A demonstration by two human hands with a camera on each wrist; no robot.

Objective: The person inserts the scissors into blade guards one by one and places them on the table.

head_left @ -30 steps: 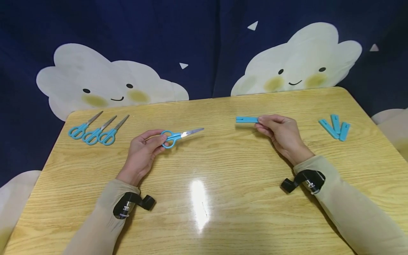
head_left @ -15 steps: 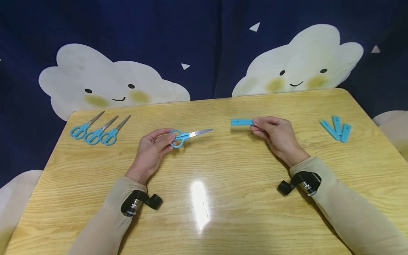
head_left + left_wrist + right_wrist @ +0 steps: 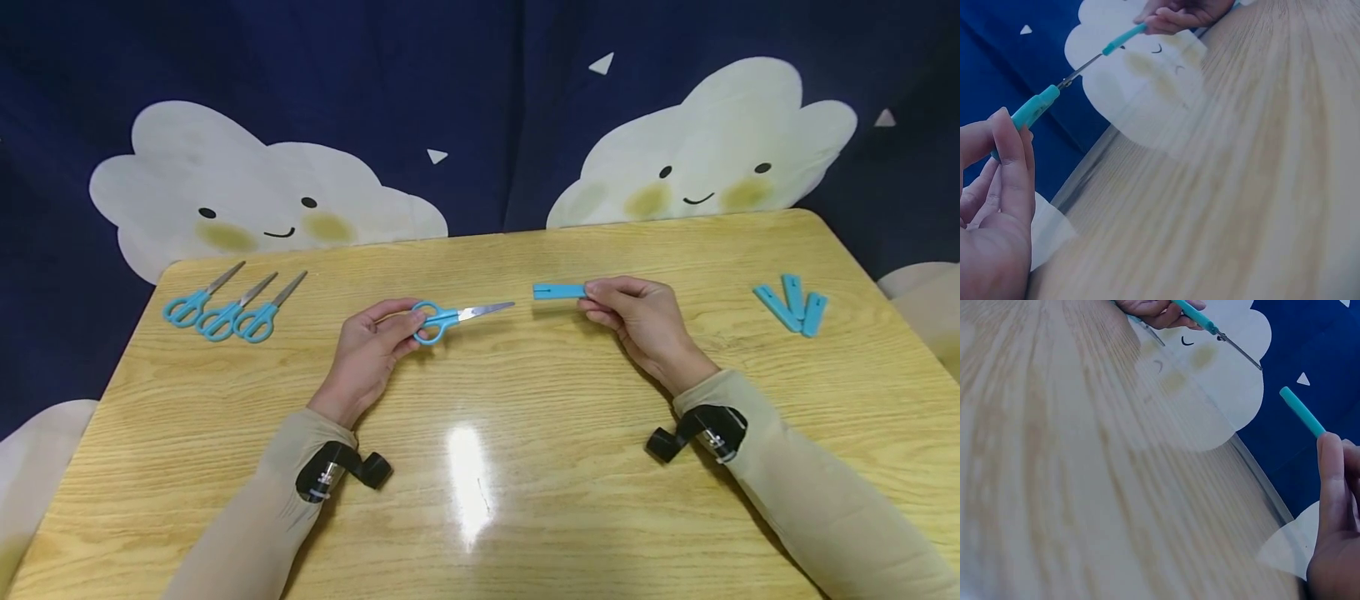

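Note:
My left hand (image 3: 371, 354) pinches a pair of scissors (image 3: 444, 318) by its blue handle loops, above the table. The closed metal blades point right. Thumb and fingers of my right hand (image 3: 647, 327) hold one end of a flat blue scissors cover (image 3: 557, 291), its slotted free end facing left. A small gap separates the blade tip from the cover in the head view. The right wrist view also shows the cover (image 3: 1302, 411) apart from the blades (image 3: 1241, 351). In the left wrist view the scissors handle (image 3: 1034, 109) sits between thumb and fingers.
Three blue-handled scissors (image 3: 219, 319) lie side by side at the table's left. Three more blue covers (image 3: 793, 298) lie fanned at the right. A dark blue curtain with white clouds (image 3: 690, 158) hangs behind the wooden table (image 3: 570, 483).
My left hand has carried the scissors to the right, while my right hand has brought the cover left and slightly nearer. The gap between blade tip and cover has narrowed.

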